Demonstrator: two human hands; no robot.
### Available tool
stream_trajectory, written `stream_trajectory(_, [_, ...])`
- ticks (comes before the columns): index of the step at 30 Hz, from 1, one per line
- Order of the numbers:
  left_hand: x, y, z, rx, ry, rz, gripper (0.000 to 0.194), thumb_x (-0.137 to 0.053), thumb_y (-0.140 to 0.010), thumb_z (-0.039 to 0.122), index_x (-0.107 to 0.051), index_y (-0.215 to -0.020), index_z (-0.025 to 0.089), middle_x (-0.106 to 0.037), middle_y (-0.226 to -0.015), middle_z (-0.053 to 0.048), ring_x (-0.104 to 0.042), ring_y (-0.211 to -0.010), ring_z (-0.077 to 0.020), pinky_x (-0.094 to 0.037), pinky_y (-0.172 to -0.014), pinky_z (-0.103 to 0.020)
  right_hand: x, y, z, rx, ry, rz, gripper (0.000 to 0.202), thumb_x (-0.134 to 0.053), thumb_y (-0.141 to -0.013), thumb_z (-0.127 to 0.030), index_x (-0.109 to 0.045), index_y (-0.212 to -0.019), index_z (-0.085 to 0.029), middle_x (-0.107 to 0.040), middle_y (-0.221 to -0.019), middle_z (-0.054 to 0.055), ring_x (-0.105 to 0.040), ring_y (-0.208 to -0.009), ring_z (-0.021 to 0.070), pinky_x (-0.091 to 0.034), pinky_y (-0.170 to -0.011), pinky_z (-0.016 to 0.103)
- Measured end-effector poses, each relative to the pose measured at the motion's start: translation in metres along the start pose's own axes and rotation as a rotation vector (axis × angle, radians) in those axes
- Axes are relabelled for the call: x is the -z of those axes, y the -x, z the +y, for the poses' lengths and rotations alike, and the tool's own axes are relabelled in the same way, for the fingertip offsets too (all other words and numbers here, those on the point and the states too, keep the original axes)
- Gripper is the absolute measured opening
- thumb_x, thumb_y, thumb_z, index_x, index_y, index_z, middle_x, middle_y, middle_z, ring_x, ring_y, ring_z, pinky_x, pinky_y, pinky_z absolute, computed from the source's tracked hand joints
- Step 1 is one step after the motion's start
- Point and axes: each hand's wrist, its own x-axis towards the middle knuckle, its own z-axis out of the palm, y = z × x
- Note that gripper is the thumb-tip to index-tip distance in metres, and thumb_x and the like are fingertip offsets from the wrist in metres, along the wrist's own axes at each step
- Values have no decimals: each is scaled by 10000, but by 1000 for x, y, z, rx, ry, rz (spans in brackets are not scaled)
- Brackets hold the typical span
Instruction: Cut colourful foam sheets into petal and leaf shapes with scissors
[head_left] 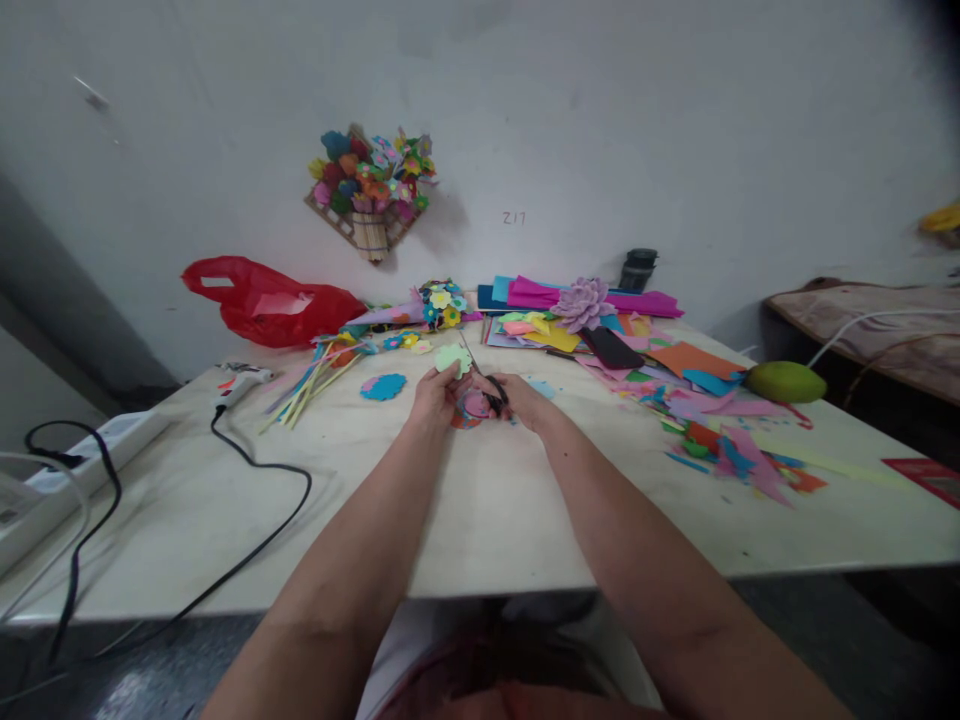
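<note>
Near the middle of the white table, my left hand (pixel 437 392) is closed on a light green scalloped paper piece (pixel 453 358). Beside it on the right, my right hand (pixel 516 395) grips black-handled scissors (pixel 496 396), their blades pointing up and left beside the green paper. Below and between the hands lies a round pink piece (pixel 473 403) with an orange edge under it. A blue scalloped piece (pixel 385 387) rests on the table to the left of my left hand.
A white glue gun (pixel 244 384) with a black cord and a power strip (pixel 97 470) are at left. Behind are a red bag (pixel 270 305), paper strips (pixel 319 375) and flowers (pixel 442 302). Paper scraps (pixel 750 460), a dark phone-like object (pixel 611 348) and a green fruit (pixel 786 382) lie right.
</note>
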Motion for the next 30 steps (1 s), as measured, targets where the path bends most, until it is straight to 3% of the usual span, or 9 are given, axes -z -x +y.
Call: stream_trajectory(30, [-2,2,-1,1,49,29,218,-647,-705,49,-622,-904,136,-693,-750,-46,-669,-646,-140,-532,-634,-227,-4,-3,4,-35,-22,28,322,-643,-732,-449,-530,-716,-148,-516,-538,-19,-455,-395,64,-247,-312,173])
